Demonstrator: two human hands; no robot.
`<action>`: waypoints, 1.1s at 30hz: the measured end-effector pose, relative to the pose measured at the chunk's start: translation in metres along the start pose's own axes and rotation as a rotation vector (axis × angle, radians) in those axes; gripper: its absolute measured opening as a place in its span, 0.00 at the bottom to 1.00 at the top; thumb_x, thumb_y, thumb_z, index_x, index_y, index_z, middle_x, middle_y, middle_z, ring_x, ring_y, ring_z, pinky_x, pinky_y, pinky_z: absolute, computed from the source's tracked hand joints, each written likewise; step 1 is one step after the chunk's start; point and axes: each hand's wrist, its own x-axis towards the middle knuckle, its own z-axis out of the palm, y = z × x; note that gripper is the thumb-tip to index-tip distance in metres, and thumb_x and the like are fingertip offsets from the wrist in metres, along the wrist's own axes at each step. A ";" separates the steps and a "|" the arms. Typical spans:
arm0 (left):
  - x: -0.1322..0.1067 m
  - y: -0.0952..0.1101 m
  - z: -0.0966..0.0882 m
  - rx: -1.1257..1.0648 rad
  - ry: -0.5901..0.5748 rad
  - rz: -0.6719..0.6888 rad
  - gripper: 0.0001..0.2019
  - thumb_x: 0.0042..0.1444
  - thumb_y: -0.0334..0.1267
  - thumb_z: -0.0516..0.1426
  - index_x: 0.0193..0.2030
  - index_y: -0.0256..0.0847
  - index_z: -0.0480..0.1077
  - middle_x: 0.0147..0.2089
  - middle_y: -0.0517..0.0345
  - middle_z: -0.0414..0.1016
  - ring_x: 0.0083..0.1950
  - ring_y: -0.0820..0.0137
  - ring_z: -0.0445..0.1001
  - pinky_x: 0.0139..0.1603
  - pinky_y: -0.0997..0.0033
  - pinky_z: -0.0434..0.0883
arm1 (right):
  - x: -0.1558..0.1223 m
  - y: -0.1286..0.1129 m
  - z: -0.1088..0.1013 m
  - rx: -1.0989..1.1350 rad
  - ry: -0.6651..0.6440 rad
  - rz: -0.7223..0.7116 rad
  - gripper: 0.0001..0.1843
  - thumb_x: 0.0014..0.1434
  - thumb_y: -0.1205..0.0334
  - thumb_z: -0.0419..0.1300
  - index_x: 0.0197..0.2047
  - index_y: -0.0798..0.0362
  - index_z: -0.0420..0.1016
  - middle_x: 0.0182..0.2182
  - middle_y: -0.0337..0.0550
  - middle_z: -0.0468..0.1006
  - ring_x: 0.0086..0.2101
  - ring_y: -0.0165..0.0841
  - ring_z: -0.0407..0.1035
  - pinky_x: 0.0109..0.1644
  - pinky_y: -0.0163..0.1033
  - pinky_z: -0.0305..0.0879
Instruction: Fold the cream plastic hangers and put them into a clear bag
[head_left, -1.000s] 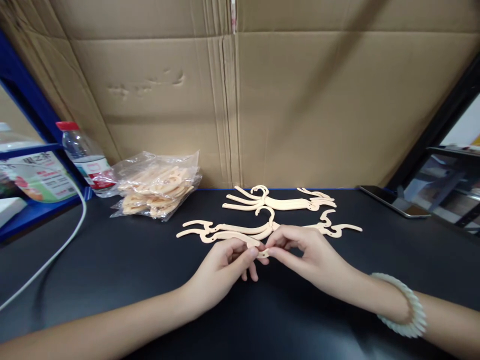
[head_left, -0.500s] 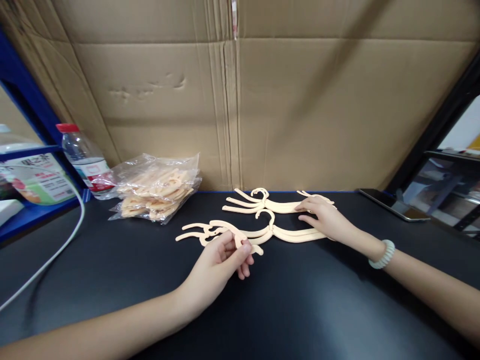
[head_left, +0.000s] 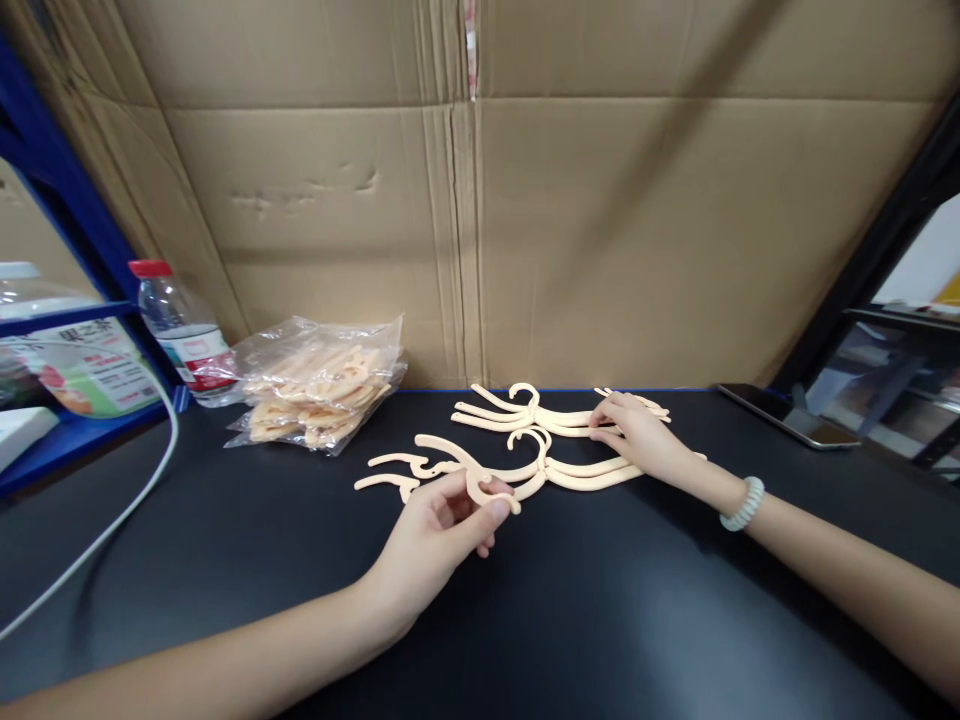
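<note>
My left hand point(head_left: 442, 530) is closed on a cream plastic hanger piece point(head_left: 457, 462), pinching its curved end just above the black table. More cream hangers lie in two rows behind it: a near hanger point(head_left: 577, 472) and a far hanger point(head_left: 517, 412). My right hand point(head_left: 637, 435) reaches over to the right ends of those hangers, fingers curled down on the far one. A pale beaded bracelet point(head_left: 742, 504) is on my right wrist.
A clear bag of more cream pieces point(head_left: 319, 385) lies at back left beside a water bottle point(head_left: 180, 335). A white cable point(head_left: 112, 510) crosses the black table point(head_left: 225, 560). A phone point(head_left: 787, 415) lies at right. Cardboard point(head_left: 480, 200) walls the back.
My hands parted: the right one moved from the centre out to the far hangers' right ends. The left hand kept its piece and lifted it slightly.
</note>
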 end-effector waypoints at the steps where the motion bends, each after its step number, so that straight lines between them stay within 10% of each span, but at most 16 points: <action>1: 0.000 0.000 -0.001 -0.011 0.002 0.004 0.11 0.53 0.44 0.64 0.32 0.37 0.73 0.35 0.58 0.70 0.29 0.76 0.64 0.28 0.77 0.64 | 0.000 -0.002 -0.001 0.007 0.008 0.002 0.05 0.56 0.68 0.61 0.30 0.52 0.69 0.32 0.45 0.74 0.36 0.40 0.68 0.43 0.46 0.66; 17: 0.026 0.018 -0.048 -0.281 0.099 -0.032 0.09 0.53 0.36 0.66 0.34 0.38 0.70 0.31 0.63 0.66 0.32 0.77 0.66 0.34 0.79 0.66 | -0.019 -0.017 -0.048 0.176 0.148 0.033 0.11 0.65 0.56 0.53 0.43 0.50 0.73 0.36 0.45 0.78 0.34 0.35 0.73 0.34 0.38 0.69; 33: 0.024 0.023 -0.045 -0.512 -0.043 -0.131 0.04 0.57 0.27 0.59 0.33 0.36 0.69 0.42 0.52 0.74 0.38 0.69 0.77 0.40 0.72 0.77 | -0.022 -0.035 -0.049 0.166 0.282 -0.089 0.07 0.65 0.61 0.54 0.42 0.49 0.72 0.35 0.45 0.77 0.35 0.37 0.72 0.37 0.41 0.68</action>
